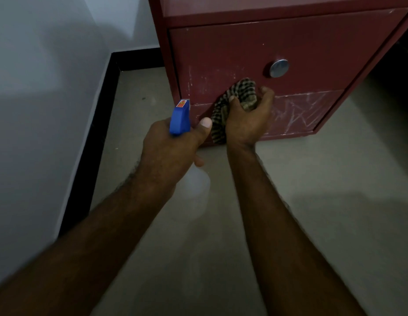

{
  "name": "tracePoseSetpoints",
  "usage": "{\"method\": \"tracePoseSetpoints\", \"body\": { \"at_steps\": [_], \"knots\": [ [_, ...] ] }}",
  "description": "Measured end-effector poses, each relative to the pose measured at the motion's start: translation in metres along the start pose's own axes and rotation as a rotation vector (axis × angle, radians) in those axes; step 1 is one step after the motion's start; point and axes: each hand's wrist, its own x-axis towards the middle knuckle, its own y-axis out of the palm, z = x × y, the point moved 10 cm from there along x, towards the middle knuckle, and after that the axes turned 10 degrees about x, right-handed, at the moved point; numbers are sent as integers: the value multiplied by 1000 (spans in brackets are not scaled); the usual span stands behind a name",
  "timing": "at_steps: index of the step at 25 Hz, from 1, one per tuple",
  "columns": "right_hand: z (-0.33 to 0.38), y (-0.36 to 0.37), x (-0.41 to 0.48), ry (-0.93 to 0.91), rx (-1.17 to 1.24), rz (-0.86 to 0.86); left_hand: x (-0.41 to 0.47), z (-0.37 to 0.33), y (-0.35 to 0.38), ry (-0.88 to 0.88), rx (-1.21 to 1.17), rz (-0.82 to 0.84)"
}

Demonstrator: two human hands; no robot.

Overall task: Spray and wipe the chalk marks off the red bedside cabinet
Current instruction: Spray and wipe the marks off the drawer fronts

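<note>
The red bedside cabinet (289, 42) stands ahead, its drawer front carrying a round metal knob (278, 68). White chalk marks (296, 112) cover the lower panel, and fainter smears sit on the drawer's lower left. My right hand (246, 119) grips a bunched checked cloth (241, 92) and presses it against the drawer's lower edge. My left hand (171, 147) holds a spray bottle with a blue trigger head (180, 118), its nozzle pointing at the cabinet's lower left corner. The pale translucent bottle body (196, 185) hangs below my fist.
Grey tiled floor (312, 201) spreads under my arms. A white wall (39, 87) with a black skirting board (93, 142) runs along the left and meets the cabinet's back corner. Dark space lies to the right of the cabinet.
</note>
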Motion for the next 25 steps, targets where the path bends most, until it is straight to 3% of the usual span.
{"method": "tracePoseSetpoints", "body": {
  "at_steps": [2,5,9,14,18,22,25],
  "knots": [
    [3,0,2,-20,-10,48,-1,-1,-4,3,-5,-9],
    [3,-9,6,21,38,-28,-3,-3,-6,15,-1,-22],
    [32,28,-20,-111,-60,186,-7,-5,-6,19,-3,1],
    [44,11,-12,-110,-42,35,-9,-7,-14,36,38,-33],
    [58,26,-21,-243,-128,151,-12,-8,-19,33,27,-23],
    [59,3,3,-236,-107,3,-13,-10,-25,25,65,-35],
    [69,28,-17,-344,-190,175,-14,-10,-25,27,61,-22]
  ]
}}
